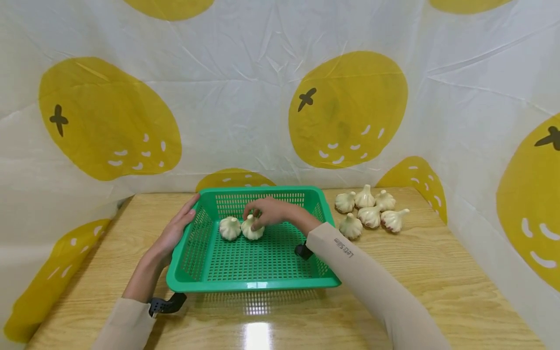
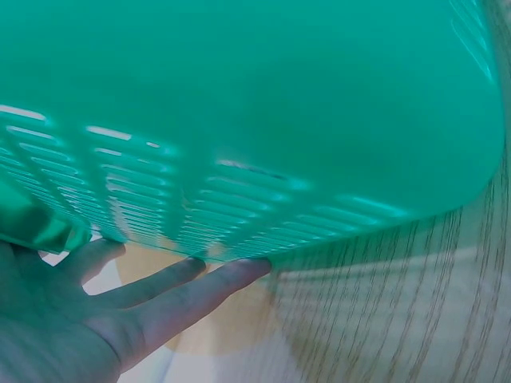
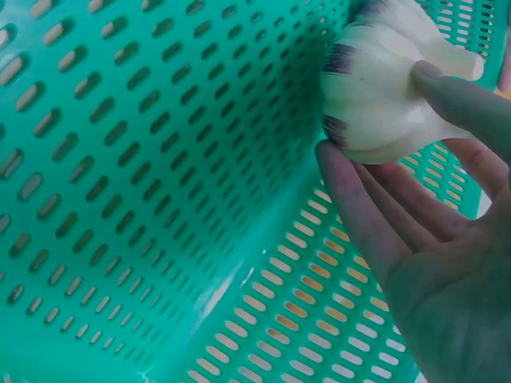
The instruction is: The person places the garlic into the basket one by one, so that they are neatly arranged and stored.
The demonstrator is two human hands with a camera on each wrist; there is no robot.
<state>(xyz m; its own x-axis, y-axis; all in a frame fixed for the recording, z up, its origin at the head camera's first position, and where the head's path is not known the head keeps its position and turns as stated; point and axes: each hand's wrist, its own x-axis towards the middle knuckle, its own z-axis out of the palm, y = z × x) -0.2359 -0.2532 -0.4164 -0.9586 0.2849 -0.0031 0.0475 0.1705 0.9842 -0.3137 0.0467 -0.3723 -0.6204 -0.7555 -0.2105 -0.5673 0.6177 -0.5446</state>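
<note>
Just left of centre, I see the right hand pinching a garlic in the basket; a careless release could roll it into its neighbour. The left hand, fingers straight, merely touches the basket's left side, so a bump could shift it.

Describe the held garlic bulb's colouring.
The garlic bulb is cream with dark purple patches; best view, right wrist.

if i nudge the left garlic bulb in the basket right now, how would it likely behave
The left garlic bulb would probably rock or roll unevenly, since its body is rounded but ribbed. Its shiny surface suggests it could be a little slippery. It likely wouldn't get far, with the neighbouring bulb on one side and the basket walls all around.
</note>
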